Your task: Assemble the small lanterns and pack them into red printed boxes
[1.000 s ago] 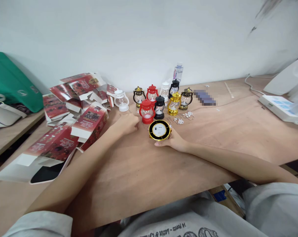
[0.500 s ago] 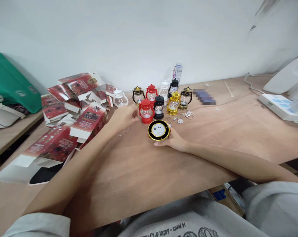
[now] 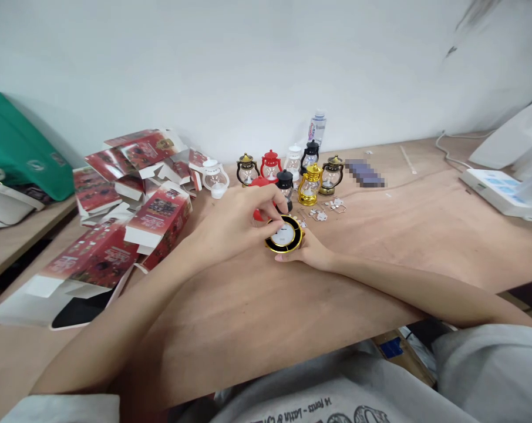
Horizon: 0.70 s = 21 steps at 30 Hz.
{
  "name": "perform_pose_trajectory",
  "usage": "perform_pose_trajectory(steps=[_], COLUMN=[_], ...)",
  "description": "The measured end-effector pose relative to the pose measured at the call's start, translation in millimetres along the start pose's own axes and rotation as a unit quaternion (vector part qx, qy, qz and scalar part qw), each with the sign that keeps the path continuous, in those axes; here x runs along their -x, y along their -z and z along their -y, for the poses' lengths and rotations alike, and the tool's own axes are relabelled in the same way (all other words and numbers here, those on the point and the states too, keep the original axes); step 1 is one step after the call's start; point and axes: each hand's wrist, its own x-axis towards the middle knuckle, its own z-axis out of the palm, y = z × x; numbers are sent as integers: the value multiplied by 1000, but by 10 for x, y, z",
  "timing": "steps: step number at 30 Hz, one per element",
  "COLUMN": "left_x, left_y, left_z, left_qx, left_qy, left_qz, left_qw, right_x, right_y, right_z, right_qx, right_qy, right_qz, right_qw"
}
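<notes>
One gold-rimmed, black-ringed white base (image 3: 287, 237); right hand (image 3: 315, 251) grips it, left hand (image 3: 239, 214) curled, pinch unclear.

Soft light, faint tabletop (image 3: 231, 329) shadows, stretched edges

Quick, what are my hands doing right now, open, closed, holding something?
Left hand: partly curled, at the gold-rimmed round object; can't tell whether it grips anything.
Right hand: closed on the side of that object, holding it.

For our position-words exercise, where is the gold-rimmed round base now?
In the head view, the base is near the picture's centre, held in the right hand, just below the front black lantern.
</notes>
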Motion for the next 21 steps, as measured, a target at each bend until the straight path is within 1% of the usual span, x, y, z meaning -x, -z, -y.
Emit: perform_pose_trajectory(steps=[4,7,11,14,21], left_x=[0,5,19,32,50], left_y=[7,16,6,-8,-36], left_z=[11,-4,-25,-35,-29], left_qx=[-53,-113,-215,-275,-326], left_qy=[-21,-45,-84,-108,-148], left_qz=[6,5,13,2,-25], left_qw=[998,993,973,955,933], right_x=[-4,-5,-6,-6,3], right_y=[-2,-3,2,3,-7], right_z=[-13,-21,-25,-18,15], right_qx=[-10,-17,-11,-6,-3], right_qy=[2,4,0,3,1], right_qz=[5,1,-4,-3,4], right_qw=[1000,1000,1000,1000,1000])
